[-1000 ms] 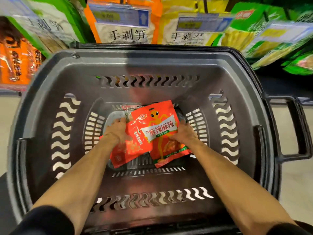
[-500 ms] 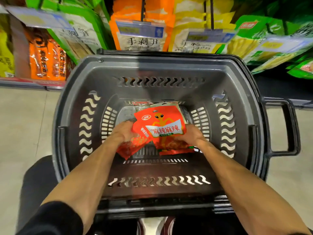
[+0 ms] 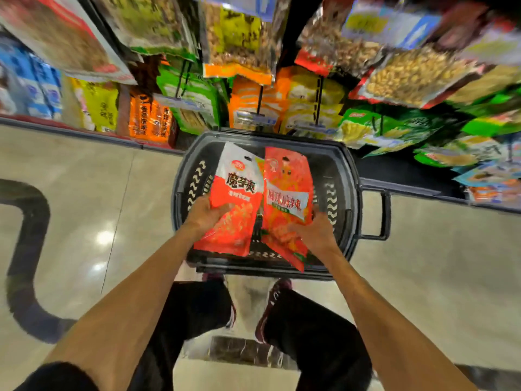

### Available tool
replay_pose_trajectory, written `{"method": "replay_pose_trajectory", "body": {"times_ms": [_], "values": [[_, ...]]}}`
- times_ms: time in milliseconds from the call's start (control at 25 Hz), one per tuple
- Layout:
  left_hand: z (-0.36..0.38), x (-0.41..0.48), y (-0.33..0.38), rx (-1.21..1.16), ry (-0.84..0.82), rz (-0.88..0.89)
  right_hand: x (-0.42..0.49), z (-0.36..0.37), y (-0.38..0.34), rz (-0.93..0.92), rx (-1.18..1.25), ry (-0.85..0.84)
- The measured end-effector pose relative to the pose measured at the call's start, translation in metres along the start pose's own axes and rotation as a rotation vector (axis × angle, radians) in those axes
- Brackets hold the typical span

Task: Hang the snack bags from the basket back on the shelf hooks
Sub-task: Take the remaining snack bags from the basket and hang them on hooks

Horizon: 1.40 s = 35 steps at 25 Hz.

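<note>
A crowded hook shelf (image 3: 84, 133) stands behind the dark grey plastic basket (image 3: 349, 176). Above the basket, a red-and-white foil snack bag (image 3: 236, 193) sits pinched in the left hand (image 3: 207, 214), and a red-orange foil bag (image 3: 287, 190) in the right hand (image 3: 315, 231). Pick-up seems done; next, each hang hole needs a free hook.

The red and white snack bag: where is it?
Head view: the red and white snack bag is centre-frame, in the left hand over the grey basket, beside the red bag in the right hand.
</note>
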<state>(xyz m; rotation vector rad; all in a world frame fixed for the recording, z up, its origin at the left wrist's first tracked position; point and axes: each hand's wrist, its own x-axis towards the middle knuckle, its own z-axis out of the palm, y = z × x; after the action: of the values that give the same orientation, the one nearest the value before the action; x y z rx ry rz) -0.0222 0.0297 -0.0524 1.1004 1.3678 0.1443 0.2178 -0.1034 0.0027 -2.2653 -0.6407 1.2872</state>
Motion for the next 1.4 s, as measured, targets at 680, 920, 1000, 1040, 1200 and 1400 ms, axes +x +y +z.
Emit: {"method": "replay_pose_trajectory", "body": {"times_ms": [680, 920, 1000, 1040, 1200, 1400], "values": [[-0.093, -0.420, 0.241, -0.534, 0.586, 0.306, -0.285, -0.175, -0.262, -0.654, 0.157, -0.182], [-0.133, -0.538, 0.250, -0.612, 0.898, 0.439, -0.359, -0.162, -0.342, -0.878, 0.201, -0.320], [-0.148, -0.574, 0.246, -0.640, 0.977, 0.474, -0.383, -0.150, -0.365, -0.932, 0.229, -0.338], [-0.157, -0.595, 0.243, -0.657, 1.012, 0.496, -0.399, -0.141, -0.377, -0.966, 0.233, -0.353], [-0.194, -0.655, 0.226, -0.675, 1.114, 0.562, -0.452, -0.101, -0.410, -1.066, 0.259, -0.436], [-0.241, -0.711, 0.180, -0.678, 1.222, 0.608, -0.510, -0.038, -0.430, -1.147, 0.220, -0.525]]}}
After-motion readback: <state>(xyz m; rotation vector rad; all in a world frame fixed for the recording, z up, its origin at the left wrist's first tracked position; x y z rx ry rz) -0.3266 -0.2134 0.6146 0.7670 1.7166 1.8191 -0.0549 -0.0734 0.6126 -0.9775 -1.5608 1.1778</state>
